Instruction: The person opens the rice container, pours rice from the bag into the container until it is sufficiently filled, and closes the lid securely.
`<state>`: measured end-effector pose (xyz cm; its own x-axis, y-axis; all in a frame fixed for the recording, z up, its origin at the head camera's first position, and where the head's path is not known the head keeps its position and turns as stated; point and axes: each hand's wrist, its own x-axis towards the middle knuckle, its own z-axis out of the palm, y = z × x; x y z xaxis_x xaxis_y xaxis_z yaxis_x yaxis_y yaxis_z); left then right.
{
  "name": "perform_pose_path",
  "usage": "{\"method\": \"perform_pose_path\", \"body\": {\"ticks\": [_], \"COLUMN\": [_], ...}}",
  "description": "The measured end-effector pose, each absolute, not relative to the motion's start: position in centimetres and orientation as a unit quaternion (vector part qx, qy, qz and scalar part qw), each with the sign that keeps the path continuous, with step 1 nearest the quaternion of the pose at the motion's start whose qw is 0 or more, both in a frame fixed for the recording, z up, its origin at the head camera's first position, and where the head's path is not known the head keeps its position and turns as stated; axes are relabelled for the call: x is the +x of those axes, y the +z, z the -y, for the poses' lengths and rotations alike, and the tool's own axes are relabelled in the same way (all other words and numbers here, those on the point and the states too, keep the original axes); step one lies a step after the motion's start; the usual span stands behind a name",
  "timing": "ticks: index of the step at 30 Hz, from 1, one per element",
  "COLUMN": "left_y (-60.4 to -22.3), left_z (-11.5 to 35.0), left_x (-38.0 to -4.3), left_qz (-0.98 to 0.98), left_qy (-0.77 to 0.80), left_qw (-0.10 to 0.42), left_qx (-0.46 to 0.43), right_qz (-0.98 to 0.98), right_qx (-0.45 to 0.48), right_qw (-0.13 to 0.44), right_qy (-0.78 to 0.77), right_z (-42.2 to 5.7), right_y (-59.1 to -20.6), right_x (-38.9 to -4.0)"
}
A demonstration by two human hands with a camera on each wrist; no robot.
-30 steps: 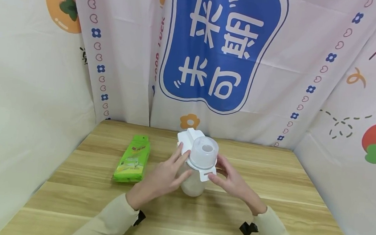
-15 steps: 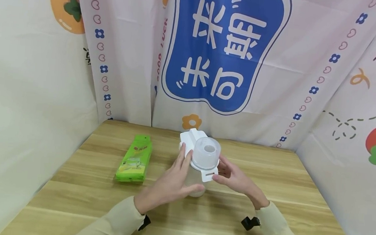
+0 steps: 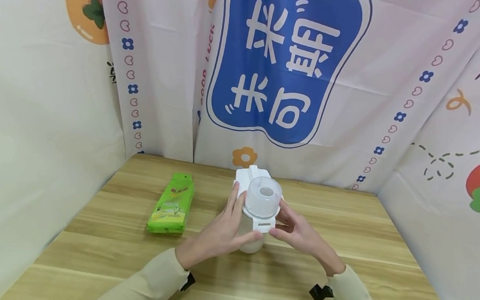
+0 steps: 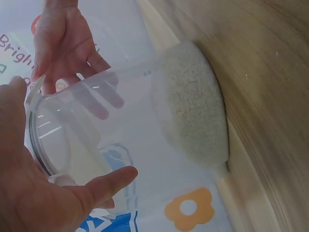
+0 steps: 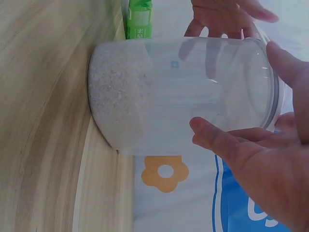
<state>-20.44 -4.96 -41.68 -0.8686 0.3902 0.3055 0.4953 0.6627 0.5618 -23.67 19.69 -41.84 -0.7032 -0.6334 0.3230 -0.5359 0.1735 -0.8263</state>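
Note:
A clear plastic jar [image 4: 137, 125] stands upright on the table, its lower part filled with pale grains [image 5: 118, 79] that look like rice. On top sits a white lid [image 3: 244, 177] with a clear cup [image 3: 261, 205] over it and a slotted tab [image 3: 263, 229] facing the front. My left hand [image 3: 222, 232] rests fairly straight fingers along the lid's left side, thumb stretched out in front of the jar. My right hand [image 3: 301, 234] holds the lid's right edge, its thumb at the tab and its fingers curving round the side.
Left of the jar lies a green printed packet [image 3: 171, 205]. The wooden table [image 3: 103, 247] ends at a printed cloth [image 3: 170, 70] hung behind it, and pale cloth walls close in both sides.
The lid has turned clockwise seen from above, so its tab now points straight forward. Both hands have stayed at the lid, and the left thumb has moved across the jar's front.

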Motion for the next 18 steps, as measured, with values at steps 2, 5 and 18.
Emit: {"method": "perform_pose_path", "body": {"ticks": [2,5,18], "left_y": [-41.71,-41.77,-42.33], "left_z": [4.93,4.83,4.66], "left_x": [-20.48,-20.5,-20.81], "left_qz": [0.908,0.905,0.901], "left_qy": [-0.334,-0.335,-0.327], "left_qw": [0.081,0.092,0.137], "left_qx": [-0.241,-0.244,-0.252], "right_qz": [-0.765,-0.765,-0.767], "right_qx": [-0.379,-0.375,-0.364], "right_qw": [0.042,0.031,-0.003], "right_qy": [-0.519,-0.522,-0.528], "right_z": [-19.6,-19.49,-19.32], "right_y": [-41.89,-42.07,-42.84], "right_x": [-23.62,-23.62,-23.61]}}
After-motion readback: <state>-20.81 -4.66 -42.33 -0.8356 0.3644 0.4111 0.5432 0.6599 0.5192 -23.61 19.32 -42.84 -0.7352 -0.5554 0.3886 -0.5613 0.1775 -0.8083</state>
